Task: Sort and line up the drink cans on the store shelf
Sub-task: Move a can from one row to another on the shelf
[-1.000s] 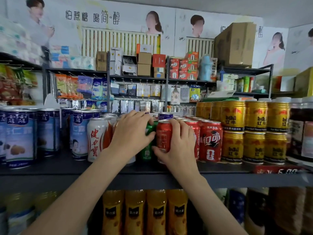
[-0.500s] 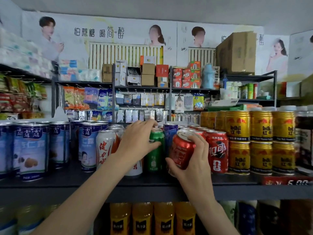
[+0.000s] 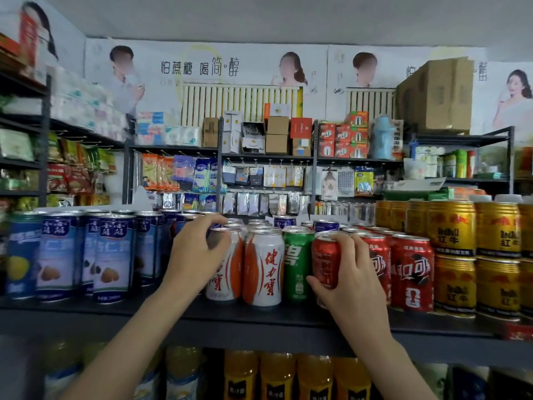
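Step in hand: we judge we are seating a red cola can [image 3: 325, 259] at the front of its row on the shelf [image 3: 288, 314], just right of the green can [image 3: 297, 265].
Right hand: our right hand [image 3: 344, 280] grips the red cola can, fingers [image 3: 350, 249] curled round its right side, thumb low on its front.
Left hand: our left hand [image 3: 196, 252] grips the top of a white-and-orange can [image 3: 227, 272], fingers curled over its rim.
Neighbours: a second white-and-orange can [image 3: 264, 267] stands between that one and the green can; more red cola cans [image 3: 411, 272] stand to the right.
Next move: we think the red can needs setting down upright, flush with the front line, label outward.
Risk: cans stand tight together, so a nudge could tip one.
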A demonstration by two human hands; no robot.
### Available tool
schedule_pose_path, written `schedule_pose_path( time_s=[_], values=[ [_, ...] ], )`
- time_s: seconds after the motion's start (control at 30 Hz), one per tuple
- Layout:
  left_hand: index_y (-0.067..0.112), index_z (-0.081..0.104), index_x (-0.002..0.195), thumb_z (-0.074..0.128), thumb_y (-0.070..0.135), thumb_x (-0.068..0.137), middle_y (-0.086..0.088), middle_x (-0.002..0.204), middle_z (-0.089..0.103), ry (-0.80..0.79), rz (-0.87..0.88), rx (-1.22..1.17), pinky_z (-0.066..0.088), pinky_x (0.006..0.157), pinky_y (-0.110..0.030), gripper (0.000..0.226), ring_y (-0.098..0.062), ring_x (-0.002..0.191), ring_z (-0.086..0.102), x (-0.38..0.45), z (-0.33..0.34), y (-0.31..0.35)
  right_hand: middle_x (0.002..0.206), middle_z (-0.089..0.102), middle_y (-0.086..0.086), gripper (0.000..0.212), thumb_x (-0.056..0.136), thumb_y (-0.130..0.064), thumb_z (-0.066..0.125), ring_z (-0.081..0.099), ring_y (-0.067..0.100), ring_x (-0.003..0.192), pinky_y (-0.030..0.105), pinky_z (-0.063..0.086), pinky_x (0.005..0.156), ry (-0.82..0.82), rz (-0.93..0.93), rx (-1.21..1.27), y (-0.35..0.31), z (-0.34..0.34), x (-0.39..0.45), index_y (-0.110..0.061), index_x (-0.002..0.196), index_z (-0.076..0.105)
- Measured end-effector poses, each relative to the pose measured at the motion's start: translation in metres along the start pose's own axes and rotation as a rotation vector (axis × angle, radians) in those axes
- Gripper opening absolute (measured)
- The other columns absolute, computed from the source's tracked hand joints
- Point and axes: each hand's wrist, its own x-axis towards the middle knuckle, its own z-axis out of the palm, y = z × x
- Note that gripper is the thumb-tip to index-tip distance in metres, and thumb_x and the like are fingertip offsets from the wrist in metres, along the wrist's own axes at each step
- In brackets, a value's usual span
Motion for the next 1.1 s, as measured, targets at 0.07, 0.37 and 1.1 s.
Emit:
schedule_pose_path(
  time_s=[0.07,0.37,1.1],
  values=[
    [0.02,0.059,0.115,0.061,0.028,0.086,0.01,0.113,0.055,-0.033,0.081,0.012,0.033,0.097,-0.026,0.03,-0.006,0.11,0.046,-0.002,0.003,0.011,0.129,0.047,0.011,0.084,0.058,-0.032,0.087,0.058,0.032,0.104,0.038,0.056,0.073,0.005,0.011,-0.03,-0.003,0.002,0.002,-0.026,0.122,0.032],
    [0.027,0.057,0.114,0.05,0.07,0.076,0.011,0.117,0.059,-0.512,0.339,0.546,-0.004,0.113,-0.04,0.058,-0.009,0.115,0.05,0.03,0.039,0.05,0.102,0.062,0.008,0.093,0.033,-0.049,0.089,0.06,0.032,0.092,0.044,0.052,0.073,-0.039,0.008,-0.241,-0.001,-0.002,0.011,-0.016,0.11,0.05],
    [0.025,0.052,0.126,0.055,0.055,0.082,0.008,0.126,0.057,-0.673,0.358,0.397,0.005,0.115,-0.039,0.053,-0.013,0.121,0.047,0.049,0.053,0.076,0.15,0.018,0.0,0.092,0.074,-0.056,0.065,0.005,0.025,0.142,0.054,-0.004,0.112,-0.388,-0.107,-0.415,-0.006,-0.027,0.035,-0.018,0.141,0.014]
  ],
)
